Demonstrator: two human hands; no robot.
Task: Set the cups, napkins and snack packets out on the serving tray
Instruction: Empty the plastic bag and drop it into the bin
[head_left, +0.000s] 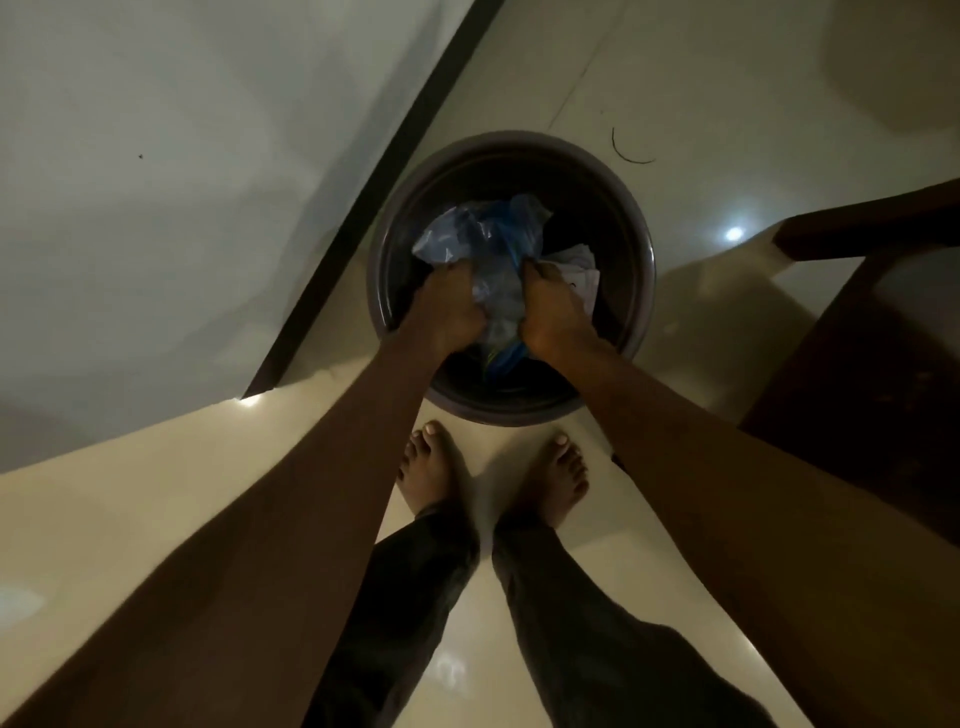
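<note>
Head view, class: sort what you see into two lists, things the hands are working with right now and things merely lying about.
In use: left hand and right hand, both gripping the crumpled blue-and-clear plastic wrapper; the round dark bin below it. No tray or cups in view.
Lying about: crumpled white paper in the bin; wooden furniture at the right.
</note>
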